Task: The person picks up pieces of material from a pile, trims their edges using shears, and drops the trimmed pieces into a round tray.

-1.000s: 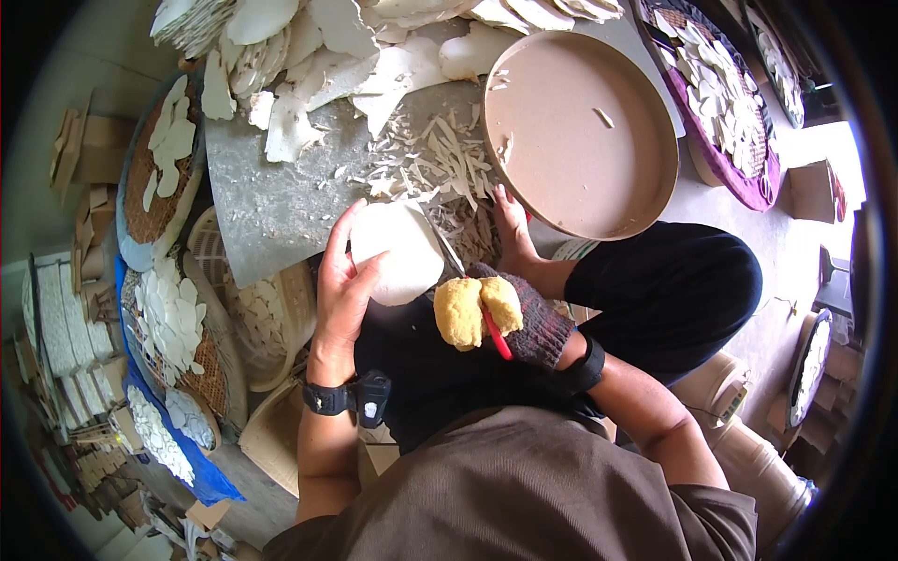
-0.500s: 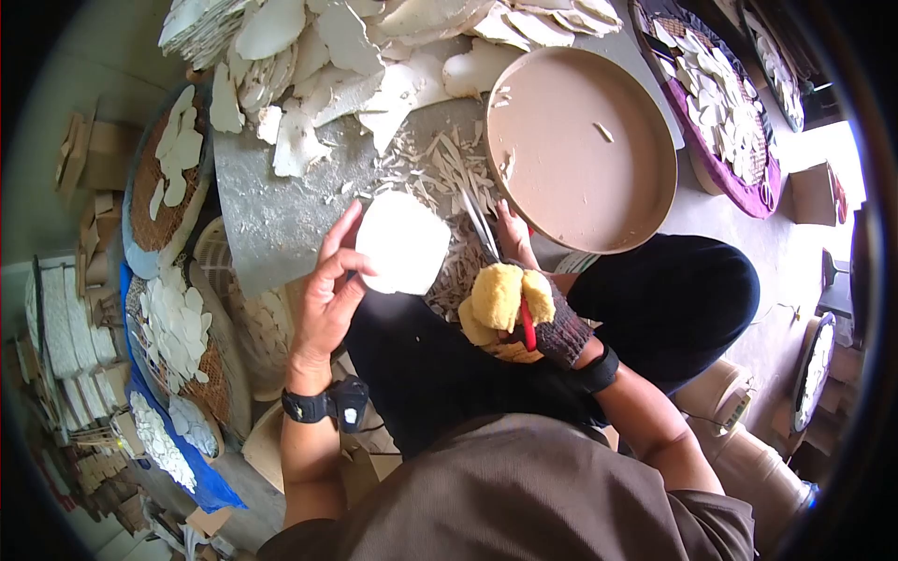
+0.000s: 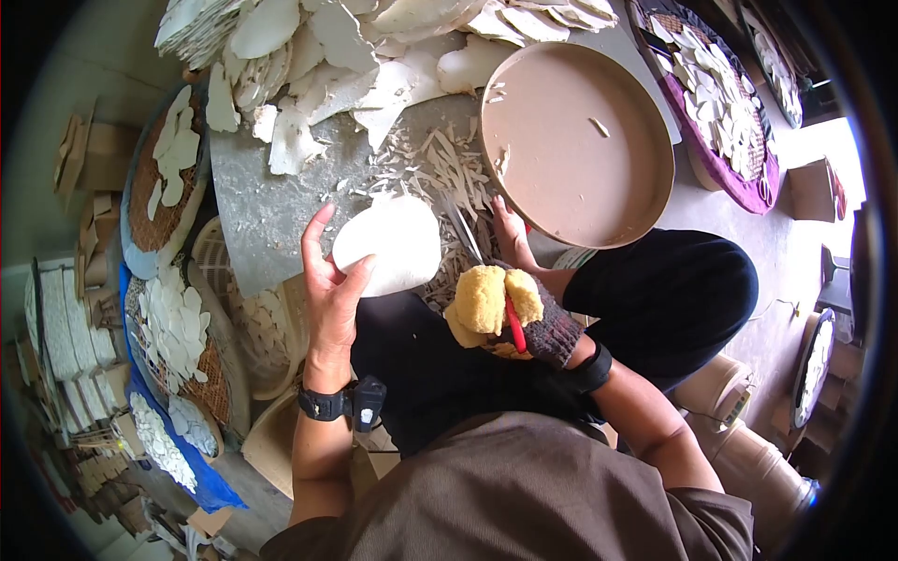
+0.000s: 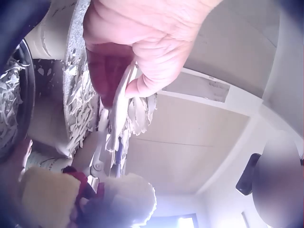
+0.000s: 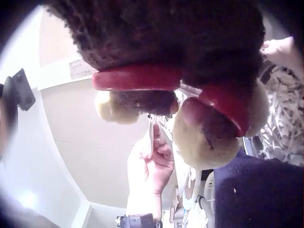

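White disc [image 3: 391, 245], looking approx. done, is being pinched by L hand [image 3: 332, 297], R hand [image 3: 554, 333] gripping scissors [image 3: 465, 233], rough pcs [image 3: 339, 39] waiting.

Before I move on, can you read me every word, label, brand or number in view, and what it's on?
No text is legible in any view.
Pale container below the round tray: greenish print, too small and partly hidden.
Black device at the left wrist: a white mark, too small to read.
Overhead strip: faint marks, too blurred to tell whether they are writing.
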Motion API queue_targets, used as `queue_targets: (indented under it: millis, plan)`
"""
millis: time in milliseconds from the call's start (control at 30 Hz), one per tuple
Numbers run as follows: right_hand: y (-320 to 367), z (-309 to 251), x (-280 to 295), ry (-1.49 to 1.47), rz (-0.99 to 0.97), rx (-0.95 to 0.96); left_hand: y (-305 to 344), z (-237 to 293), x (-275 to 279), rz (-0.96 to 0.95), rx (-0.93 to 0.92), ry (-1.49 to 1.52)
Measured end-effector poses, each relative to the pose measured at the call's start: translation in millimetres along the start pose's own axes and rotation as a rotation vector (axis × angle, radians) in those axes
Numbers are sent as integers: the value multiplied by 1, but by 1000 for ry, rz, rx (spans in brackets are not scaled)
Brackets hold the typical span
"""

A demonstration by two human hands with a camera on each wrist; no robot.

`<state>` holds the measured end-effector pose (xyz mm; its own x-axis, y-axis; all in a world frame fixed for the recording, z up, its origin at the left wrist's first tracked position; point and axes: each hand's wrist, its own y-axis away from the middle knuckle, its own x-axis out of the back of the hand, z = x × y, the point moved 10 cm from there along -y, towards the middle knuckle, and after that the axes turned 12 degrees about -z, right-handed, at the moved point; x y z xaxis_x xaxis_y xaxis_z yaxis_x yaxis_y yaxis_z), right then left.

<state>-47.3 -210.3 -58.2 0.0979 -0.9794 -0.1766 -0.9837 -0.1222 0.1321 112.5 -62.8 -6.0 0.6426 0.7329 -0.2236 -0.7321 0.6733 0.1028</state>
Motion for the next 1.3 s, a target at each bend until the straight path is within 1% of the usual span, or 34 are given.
queue_targets:
  millis: [67,100,167,200,267,333,367,400,467,500,533,567,600,633,667,700,733,800,867,900,933,1000,1067,1100,1133,1167,1200,1233,1267,1300]
  plan:
    - [-1,-9,-6,191,-6,119,2,-8,3,22,35,6]
    - [-3,-9,-7,62,17,105,2,-10,4,31,49,13]
    - [-5,2,-10,-121,-6,-27,2,-14,3,50,76,27]
    - [-5,6,-12,-211,-15,-91,4,-16,9,81,74,-12]
    - [1,0,-12,-253,35,104,2,-15,20,101,49,-88]
    - [10,-12,-15,-262,83,284,3,-4,30,151,121,-91]
    - [16,-20,-17,-251,112,366,2,3,30,138,147,-82]
    - [15,-29,-18,-164,63,408,-4,10,33,122,173,-72]
    - [12,-71,-33,-58,-108,315,-35,9,1,-383,378,-162]
    - [12,-85,-40,14,-149,277,-51,-4,-4,-651,487,-394]
    - [13,-95,-49,78,-200,236,-53,-11,-21,-898,585,-643]
    - [17,-106,-57,117,-225,266,-62,-17,-41,-1152,618,-879]
    - [19,-115,-65,155,-255,296,-84,-6,-77,-1214,453,-968]
    - [24,-129,-71,197,-250,416,-102,3,-117,-1267,285,-1052]
    - [26,-125,-79,255,-259,503,-126,21,-160,-1143,227,-709]
    - [25,-126,-82,249,-274,490,-138,50,-204,-991,281,-339]
    - [25,-127,-85,237,-293,477,-137,87,-245,-974,186,0]
    - [25,-128,-79,272,-252,407,-124,132,-288,-1104,32,158]
    - [23,-125,-72,273,-274,323,-112,119,-296,-1175,51,65]
    - [21,-120,-69,162,-254,365,-111,100,-285,-1179,38,-87]
    - [18,-114,-67,42,-246,397,-110,71,-265,-1168,41,-243]
    - [5,-106,-60,170,-251,214,-114,21,-199,-954,130,-294]
    - [-7,-83,-56,-68,-178,213,-105,-7,-122,-694,230,-219]
    - [-8,-71,-53,1,-150,142,-101,-14,-81,-561,276,-245]
    - [-12,-60,-51,46,-166,93,-96,-15,-39,-419,253,-215]
    - [-15,-49,-48,92,-184,44,-94,-15,4,-272,241,-257]
    - [-17,-53,-45,258,-198,130,-90,-16,44,-131,222,-298]
    - [-18,-26,-46,-52,-199,-25,-90,-17,85,-21,200,-428]
    - [-22,-28,-47,-5,-208,-9,-92,-14,115,87,179,-555]
    - [-25,-30,-48,42,-215,6,-95,4,122,146,77,-775]
